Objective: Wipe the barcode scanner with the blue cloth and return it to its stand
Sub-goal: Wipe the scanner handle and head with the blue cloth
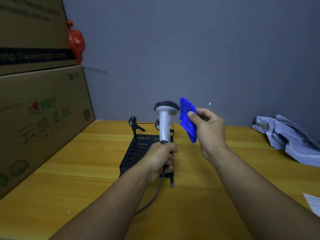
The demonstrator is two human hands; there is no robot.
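Observation:
My left hand [162,156] grips the lower handle of the grey barcode scanner [165,118] and holds it upright above the black stand [138,151]. The scanner's dark head points right, and its cable [155,193] trails down toward me. My right hand [207,129] pinches the bunched blue cloth [187,118] just to the right of the scanner's head, close to it; I cannot tell whether they touch. The stand is a slotted black base with two clip-like holders at its far end, on the wooden table [86,179].
Stacked cardboard boxes [39,118] wall off the left side, with a red plastic bag [76,42] behind them. A crumpled grey cloth [290,135] lies at the right by the grey wall. A white paper [313,203] sits at the table's right edge.

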